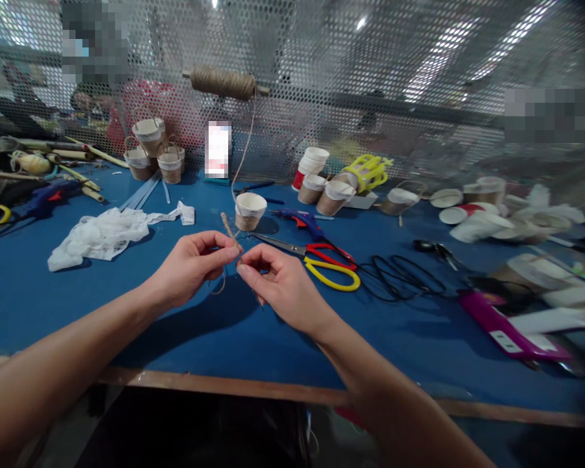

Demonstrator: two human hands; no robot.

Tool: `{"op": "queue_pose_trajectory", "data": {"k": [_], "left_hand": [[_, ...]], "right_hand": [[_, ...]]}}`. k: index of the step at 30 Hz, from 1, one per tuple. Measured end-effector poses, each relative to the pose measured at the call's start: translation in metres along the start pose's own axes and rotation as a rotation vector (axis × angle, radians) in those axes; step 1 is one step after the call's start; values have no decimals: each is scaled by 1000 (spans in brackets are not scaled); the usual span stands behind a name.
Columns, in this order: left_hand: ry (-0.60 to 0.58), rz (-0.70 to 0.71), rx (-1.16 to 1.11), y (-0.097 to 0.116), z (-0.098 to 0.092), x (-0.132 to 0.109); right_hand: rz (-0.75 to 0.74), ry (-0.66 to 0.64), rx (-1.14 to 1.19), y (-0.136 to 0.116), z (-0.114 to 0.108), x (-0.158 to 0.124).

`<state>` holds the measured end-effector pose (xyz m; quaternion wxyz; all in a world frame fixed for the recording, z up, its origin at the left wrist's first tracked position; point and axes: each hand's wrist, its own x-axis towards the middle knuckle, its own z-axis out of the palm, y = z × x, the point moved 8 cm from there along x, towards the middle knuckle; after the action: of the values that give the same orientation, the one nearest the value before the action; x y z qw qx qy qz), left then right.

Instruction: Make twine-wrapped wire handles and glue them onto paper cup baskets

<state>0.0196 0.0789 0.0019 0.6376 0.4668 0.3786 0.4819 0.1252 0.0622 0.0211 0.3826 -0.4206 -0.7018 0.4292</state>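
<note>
Left of the grip, a white crumpled cloth (97, 235) is lying on the blue table (190, 348). The left hand (188, 270) is pinching the brown twine (227, 224), whose short piece is sticking up above the fingers. Behind the grip, a small cup (251, 213) is standing upright. The right hand (287, 286) is also pinching the twine, just beside the left. Right of the grip, scissors (334, 265) are lying, and behind them a glue gun (302, 222) is resting

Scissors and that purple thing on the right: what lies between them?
In the head view, a loosely looped black cable lies between the scissors and the purple thing.
</note>
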Motion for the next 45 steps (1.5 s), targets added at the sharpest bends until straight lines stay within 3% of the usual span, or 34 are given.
{"op": "queue_pose_trajectory", "data": {"k": [8, 21, 28, 45], "left_hand": [[-65, 8, -9, 2, 0, 1], [-76, 1, -104, -2, 5, 0], [-132, 7, -64, 0, 6, 1], [-130, -8, -54, 0, 5, 2]], "right_hand": [[5, -15, 30, 0, 1, -1], [4, -16, -16, 2, 2, -1], [60, -33, 79, 4, 4, -1], [42, -13, 73, 3, 2, 0]]}}
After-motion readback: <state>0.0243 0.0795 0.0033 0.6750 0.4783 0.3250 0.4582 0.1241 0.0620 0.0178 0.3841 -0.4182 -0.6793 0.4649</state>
